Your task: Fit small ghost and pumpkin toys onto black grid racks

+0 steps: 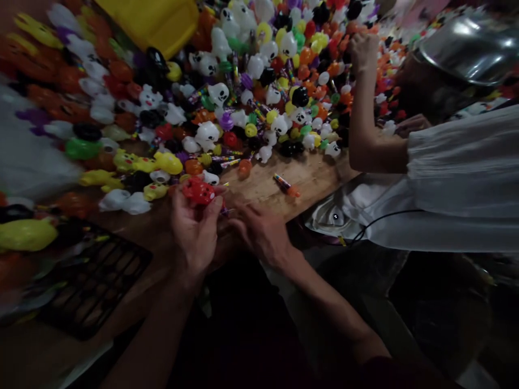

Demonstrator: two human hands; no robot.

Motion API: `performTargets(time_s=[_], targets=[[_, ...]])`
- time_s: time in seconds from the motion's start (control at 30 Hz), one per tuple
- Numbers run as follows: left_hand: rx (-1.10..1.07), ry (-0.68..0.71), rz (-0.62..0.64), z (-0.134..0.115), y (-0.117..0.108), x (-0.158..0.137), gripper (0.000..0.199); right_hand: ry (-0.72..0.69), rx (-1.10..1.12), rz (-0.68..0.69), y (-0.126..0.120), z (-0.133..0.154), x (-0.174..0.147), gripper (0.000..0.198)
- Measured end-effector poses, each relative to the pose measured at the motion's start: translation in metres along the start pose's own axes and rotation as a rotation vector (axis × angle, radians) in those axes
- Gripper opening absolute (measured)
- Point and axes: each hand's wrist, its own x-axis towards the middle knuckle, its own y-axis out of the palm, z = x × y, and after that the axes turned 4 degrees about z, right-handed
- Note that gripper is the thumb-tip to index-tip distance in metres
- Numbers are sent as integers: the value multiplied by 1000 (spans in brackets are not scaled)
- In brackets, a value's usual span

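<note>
A small glossy red plastic animal-shaped toy point(198, 190) with dark and white spots is gripped between the thumb and fingers of my left hand point(194, 232), just above the front edge of the table. Close on its right is my right hand point(265, 235), palm down, its fingers reaching toward the toy and slightly blurred. I see nothing held in it. Beyond my hands, a small orange-ended stick with a patterned wrap point(287, 185) lies on bare wood, and an orange round piece point(245, 168) sits near the pile.
A large heap of colourful plastic figures point(243, 102) covers the wooden table point(320, 170). A yellow container point(154, 24) stands at the back, a black slatted tray point(109, 275) at front left. On the right, a co-worker's arm point(365, 108) reaches in; a shiny metal bowl point(470, 51) is behind.
</note>
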Motion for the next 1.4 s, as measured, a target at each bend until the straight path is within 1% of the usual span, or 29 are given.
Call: performTargets(time_s=[0.07,0.1,0.13,0.17,0.23,0.3,0.37,0.43,0.53,0.63,0.7,0.77,0.8,0.87,0.9,0.97,1.03,1.07,1.13,1.23,1.33,1.4], targets=[[191,43,47,2,-1,-1,49,79,-58,-174,-14,-26,-1,36],[314,72,90,4,-1,-2,51,134,-98,-251,-20,-40,0,35],[452,105,141,6,-1,-3,51,184,-146,-295,-23,-53,2,34],[599,142,191,9,-1,-3,51,221,-194,-302,-25,-65,6,34],[879,202,255,15,-2,-2,54,249,-254,-256,-22,-80,13,30],[1094,234,238,21,-7,1,55,239,-223,-244,-17,-81,19,25],[1206,268,196,23,-14,7,53,213,-91,-290,-10,-72,21,24],[1238,302,178,24,-22,12,53,202,96,-327,-7,-58,21,23],[1237,305,144,22,-31,14,52,177,337,-320,-6,-41,20,22],[1207,330,129,21,-32,8,48,129,424,-362,-7,-34,20,25],[1203,368,117,21,-30,2,43,158,459,-405,-5,-33,21,27],[1201,413,86,19,-26,0,36,200,481,-410,1,-34,24,27],[1201,435,75,16,-24,2,34,200,454,-404,5,-35,25,26],[1219,454,72,9,-19,11,33,165,302,-407,12,-38,26,20],[1246,438,73,5,-16,17,32,137,206,-411,15,-40,26,17],[1321,360,76,-3,-9,33,31,84,47,-408,20,-44,24,15],[1394,277,82,-8,-1,47,28,50,-48,-396,23,-46,22,18],[1420,256,81,-9,2,52,27,37,-83,-396,24,-47,21,20],[1435,271,75,-10,3,59,26,15,-128,-412,25,-49,19,22],[1383,352,26,-7,-7,61,31,-26,-118,-435,24,-50,23,21],[1343,405,-90,-4,-26,56,33,-77,-113,-447,16,-49,32,20],[1333,419,-160,-1,-36,49,35,-137,-132,-455,7,-46,42,20]])
